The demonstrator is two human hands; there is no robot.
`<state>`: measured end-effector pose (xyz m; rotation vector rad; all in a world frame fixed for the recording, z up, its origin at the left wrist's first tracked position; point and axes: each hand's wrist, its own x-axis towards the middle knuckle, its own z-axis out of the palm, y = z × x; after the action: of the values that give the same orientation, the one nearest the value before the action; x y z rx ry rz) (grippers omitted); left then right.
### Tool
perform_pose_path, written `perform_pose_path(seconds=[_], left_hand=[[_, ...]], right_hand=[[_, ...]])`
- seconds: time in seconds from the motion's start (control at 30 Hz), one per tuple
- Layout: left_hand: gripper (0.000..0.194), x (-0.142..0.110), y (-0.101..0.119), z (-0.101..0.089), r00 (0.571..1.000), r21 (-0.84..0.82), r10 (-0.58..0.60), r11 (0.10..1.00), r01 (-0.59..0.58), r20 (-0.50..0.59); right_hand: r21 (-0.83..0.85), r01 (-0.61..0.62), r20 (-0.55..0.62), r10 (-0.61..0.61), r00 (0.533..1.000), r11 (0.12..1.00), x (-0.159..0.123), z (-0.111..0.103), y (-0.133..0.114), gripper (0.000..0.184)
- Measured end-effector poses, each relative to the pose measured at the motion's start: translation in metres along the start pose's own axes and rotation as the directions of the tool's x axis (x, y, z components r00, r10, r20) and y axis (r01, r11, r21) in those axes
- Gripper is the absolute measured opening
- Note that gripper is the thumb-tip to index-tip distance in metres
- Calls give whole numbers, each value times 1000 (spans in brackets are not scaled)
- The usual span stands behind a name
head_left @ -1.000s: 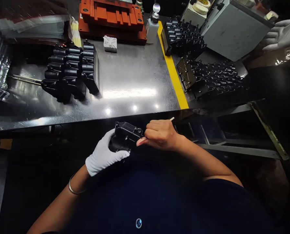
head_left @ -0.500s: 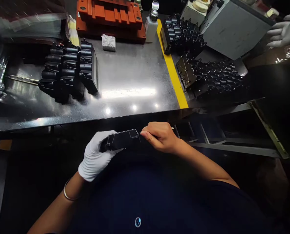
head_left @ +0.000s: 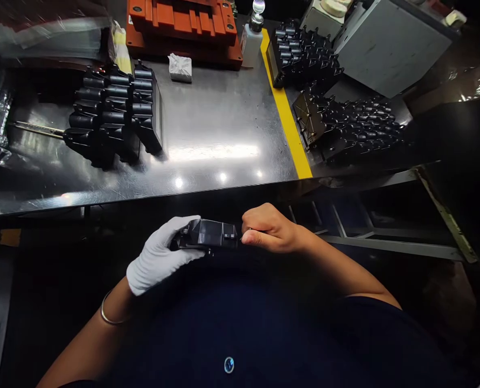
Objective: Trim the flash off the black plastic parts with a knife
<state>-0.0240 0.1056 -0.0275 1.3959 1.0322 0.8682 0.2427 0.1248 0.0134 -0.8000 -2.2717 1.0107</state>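
Note:
My left hand [head_left: 159, 258], in a white glove, is closed round a black plastic part [head_left: 207, 235] held in front of my body, below the table's front edge. My bare right hand [head_left: 270, 229] is closed in a pinch at the part's right end. What its fingers pinch is too small to make out.
The steel table [head_left: 215, 134] carries a stack of black parts [head_left: 116, 116] at the left. Right of the yellow stripe [head_left: 286, 116] lie more black parts [head_left: 345, 126]. An orange fixture [head_left: 183, 27], a white cloth [head_left: 180, 67], a bottle [head_left: 251, 35] and a grey box [head_left: 389, 46] stand at the back.
The black part has been turned in my left hand and now lies flatter. My right hand has curled tighter at its end. A co-worker's gloved hand at the top right has left the view.

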Motion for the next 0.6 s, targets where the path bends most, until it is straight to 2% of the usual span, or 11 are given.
perform_pose_path(seconds=[0.07,0.1,0.17,0.3,0.47,0.6], left_hand=[[49,4,-3,-1,977,-170,-203,962,212,69],[50,7,-3,-2,958,-219,-258,934,281,128],[49,12,-3,-2,929,-252,-298,903,349,221],[48,18,-1,1,920,-281,-294,888,363,260],[63,17,-1,9,928,-314,-307,878,362,213],[70,15,-2,15,937,-353,-286,871,341,199]], right_hand=[[-148,76,-87,-90,992,986,6,0,1,51],[-227,103,-101,-129,987,968,9,0,1,52],[-341,142,-74,-176,982,929,16,-1,2,56],[-438,210,-21,-243,970,874,22,-1,3,59],[-507,166,-142,-272,952,846,22,3,5,59],[-523,137,-173,-262,949,841,23,7,8,59]])
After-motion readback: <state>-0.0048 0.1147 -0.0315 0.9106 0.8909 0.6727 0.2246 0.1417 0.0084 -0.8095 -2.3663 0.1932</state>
